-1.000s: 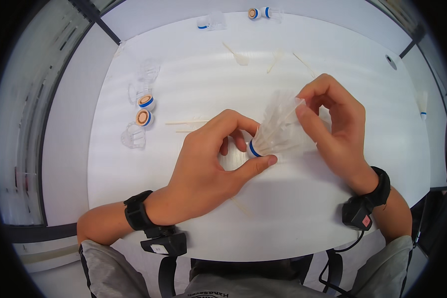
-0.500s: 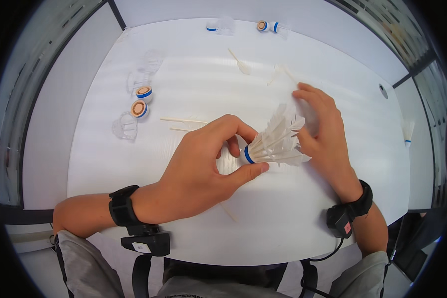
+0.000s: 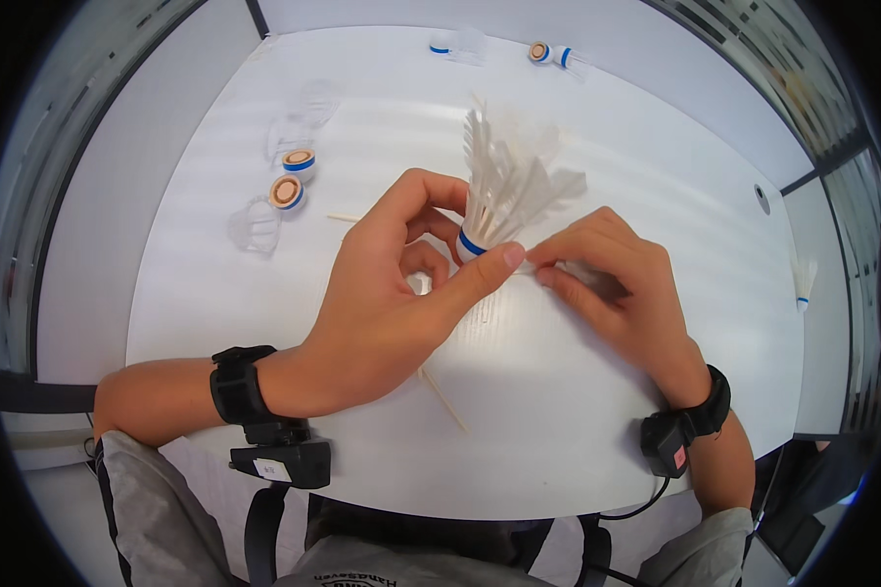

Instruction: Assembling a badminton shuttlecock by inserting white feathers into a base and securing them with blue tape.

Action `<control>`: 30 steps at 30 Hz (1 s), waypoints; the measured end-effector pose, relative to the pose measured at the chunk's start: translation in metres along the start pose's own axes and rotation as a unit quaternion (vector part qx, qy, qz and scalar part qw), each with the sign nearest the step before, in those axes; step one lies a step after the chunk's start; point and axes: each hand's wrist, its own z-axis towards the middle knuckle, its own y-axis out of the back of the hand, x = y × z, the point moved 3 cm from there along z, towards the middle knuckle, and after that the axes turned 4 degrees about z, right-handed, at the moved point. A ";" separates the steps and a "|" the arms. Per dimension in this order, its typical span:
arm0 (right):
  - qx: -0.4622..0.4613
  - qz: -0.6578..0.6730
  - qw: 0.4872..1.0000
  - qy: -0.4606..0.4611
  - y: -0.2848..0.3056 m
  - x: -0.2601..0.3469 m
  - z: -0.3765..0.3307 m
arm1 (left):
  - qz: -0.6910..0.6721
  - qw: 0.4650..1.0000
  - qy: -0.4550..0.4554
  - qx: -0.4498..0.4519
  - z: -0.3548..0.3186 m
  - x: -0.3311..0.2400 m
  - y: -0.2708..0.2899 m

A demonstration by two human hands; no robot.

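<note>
My left hand (image 3: 377, 298) holds a white feather shuttlecock (image 3: 519, 181) by its rounded, blue-banded base, between thumb and fingers. Its feathers point up and away from me, and some look ragged and spread. Close to the right of the base, my right hand (image 3: 641, 279) has thumb and forefinger pinched together. A pale sliver seems to show at those fingertips, too small to name. A thin feather shaft (image 3: 445, 401) lies on the white table below my left hand. Another pale shaft (image 3: 343, 217) pokes out beyond that hand.
Two blue-banded shuttlecock heads (image 3: 287, 193) with brown rings lie at the left, beside clear plastic skirts (image 3: 255, 227). More heads (image 3: 540, 53) and skirts lie along the far edge. A shuttlecock (image 3: 804, 284) is at the right edge, near a round table hole (image 3: 762, 200).
My left hand has tilted the shuttlecock, so its feathers now point up and away instead of to the right. My right hand has come from beyond the feathers to beside the base, fingers pinched.
</note>
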 end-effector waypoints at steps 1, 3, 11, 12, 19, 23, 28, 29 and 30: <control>0.003 0.002 1.000 0.003 0.000 0.002 0.002 | 0.000 1.000 0.000 -0.005 0.001 -0.002 0.001; -0.003 -0.010 0.999 0.031 0.001 0.008 0.002 | -0.054 0.999 0.003 -0.004 0.002 -0.007 0.000; -0.015 -0.007 1.000 0.010 -0.001 0.004 0.003 | -0.071 0.997 -0.024 -0.020 0.001 -0.003 0.001; -0.014 -0.007 1.000 0.010 -0.002 0.004 0.002 | -0.071 0.997 -0.024 -0.020 0.001 -0.002 0.001; -0.029 -0.025 0.999 -0.037 -0.002 0.006 0.001 | -0.096 0.995 -0.016 0.004 0.000 -0.004 0.000; -0.034 -0.003 0.998 -0.049 -0.002 0.004 -0.001 | -0.103 0.994 -0.008 0.030 0.000 -0.004 -0.001; -0.021 -0.025 0.999 -0.022 -0.002 0.003 -0.003 | -0.149 0.986 -0.050 0.046 -0.001 -0.009 -0.004; -0.020 -0.025 0.999 -0.024 -0.002 0.003 -0.002 | -0.142 0.988 -0.030 0.061 -0.002 -0.009 -0.001; -0.016 -0.033 0.999 -0.015 -0.002 0.004 -0.001 | -0.144 0.987 -0.028 0.061 -0.001 -0.008 -0.002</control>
